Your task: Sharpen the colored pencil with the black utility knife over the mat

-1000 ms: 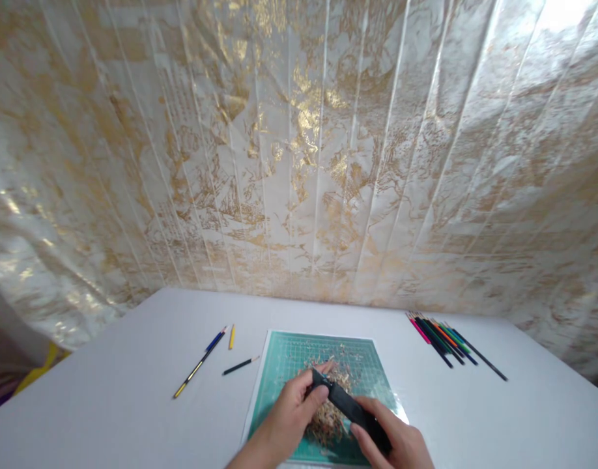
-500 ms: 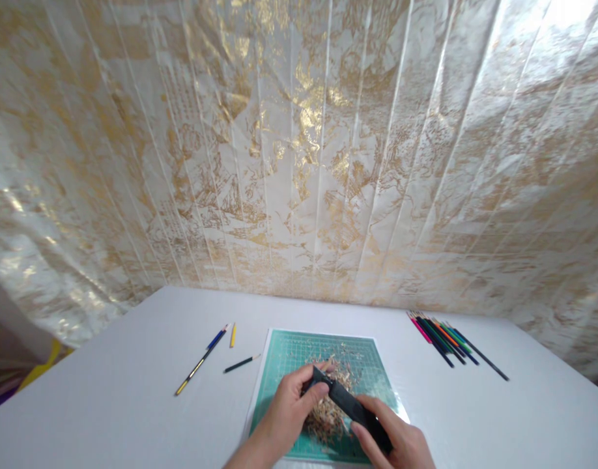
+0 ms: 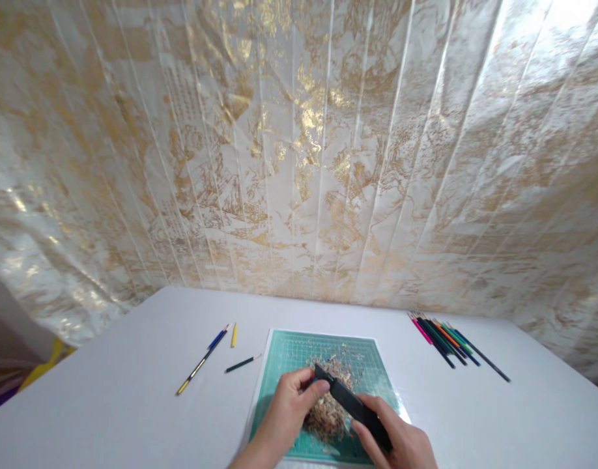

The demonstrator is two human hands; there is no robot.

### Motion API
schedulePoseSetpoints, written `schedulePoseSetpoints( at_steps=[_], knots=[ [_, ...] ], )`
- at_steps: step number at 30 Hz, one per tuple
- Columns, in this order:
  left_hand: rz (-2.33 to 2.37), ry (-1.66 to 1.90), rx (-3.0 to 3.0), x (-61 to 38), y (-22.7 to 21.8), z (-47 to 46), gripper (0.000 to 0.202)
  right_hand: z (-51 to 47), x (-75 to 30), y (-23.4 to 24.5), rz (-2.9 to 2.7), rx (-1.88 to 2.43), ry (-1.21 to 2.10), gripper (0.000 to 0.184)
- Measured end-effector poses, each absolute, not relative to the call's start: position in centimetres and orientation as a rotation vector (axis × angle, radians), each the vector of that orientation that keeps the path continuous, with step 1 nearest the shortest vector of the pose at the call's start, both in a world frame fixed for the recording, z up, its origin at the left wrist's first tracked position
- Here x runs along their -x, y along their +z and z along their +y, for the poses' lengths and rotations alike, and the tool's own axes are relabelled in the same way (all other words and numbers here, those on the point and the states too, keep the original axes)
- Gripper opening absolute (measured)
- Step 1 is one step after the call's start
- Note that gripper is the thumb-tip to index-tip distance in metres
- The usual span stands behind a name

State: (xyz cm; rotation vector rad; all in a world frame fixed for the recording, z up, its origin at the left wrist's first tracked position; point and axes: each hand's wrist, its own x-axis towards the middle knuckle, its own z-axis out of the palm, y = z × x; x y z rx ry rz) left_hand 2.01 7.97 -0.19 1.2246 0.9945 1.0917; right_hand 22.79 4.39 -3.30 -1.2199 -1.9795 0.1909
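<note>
The right fingers [image 3: 380, 408] are grasping a black knife [image 3: 352, 401], which is slanting toward the left fingers [image 3: 298, 376]; these are bending at its tip, their grip unclear. Shavings [image 3: 324, 420] are lying beneath both.

The right grip [image 3: 401, 438] holds a black tool [image 3: 348, 400], seemingly a knife.

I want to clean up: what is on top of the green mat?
Shavings, piled near the middle and scattered around it. The left hand, right hand and black tool cover parts of the mat; what lies beneath them can't be seen.
</note>
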Motion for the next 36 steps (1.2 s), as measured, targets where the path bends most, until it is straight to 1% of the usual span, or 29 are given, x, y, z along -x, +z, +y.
schedulePoseSetpoints(
  at_steps=[3, 5, 7, 10, 17, 23, 26, 29, 31, 34, 36],
  knots=[
    [0.955, 1.021, -1.171, -2.2, -0.4, 7.9, 0.064, 4.4, -22.8, -2.9, -1.978, 1.187, 0.25, 0.021],
    [0.926, 0.988, -1.148, -2.2, -0.4, 7.8, 0.071, 4.4, -22.9, -2.6, -1.992, 1.16, 0.292, 0.02],
    [0.9, 0.981, -1.139, -2.2, -0.3, 7.7, 0.069, 4.4, -23.0, -2.3, -2.015, 1.137, 0.327, 0.018],
    [0.864, 0.971, -1.137, -2.1, -0.3, 7.7, 0.066, 4.5, -23.3, -2.1, -2.043, 1.114, 0.355, 0.02],
    [0.845, 0.974, -1.15, -1.9, -0.5, 7.8, 0.061, 4.6, -23.4, -2.3, -2.048, 1.112, 0.338, 0.022],
    [0.9, 0.973, -1.17, -1.9, 0.1, 7.6, 0.066, 4.7, -23.4, -2.3, -2.053, 1.109, 0.312, 0.024],
    [0.929, 0.975, -1.153, -2.0, 0.5, 7.6, 0.062, 4.7, -23.4, -2.5, -2.061, 1.11, 0.291, 0.026],
    [0.941, 1.006, -1.132, -2.3, 0.5, 7.6, 0.056, 4.5, -23.3, -2.9, -2.032, 1.137, 0.255, 0.021],
    [0.942, 1.038, -1.126, -2.4, 0.3, 7.7, 0.056, 4.4, -23.1, -3.2, -2.01, 1.157, 0.228, 0.018],
    [0.951, 1.062, -1.131, -2.4, -0.3, 7.9, 0.056, 4.4, -22.9, -3.5, -1.998, 1.187, 0.196, 0.019],
    [0.961, 1.063, -1.137, -2.4, -0.6, 8.0, 0.053, 4.4, -22.8, -3.6, -1.996, 1.207, 0.18, 0.02]
  ],
)
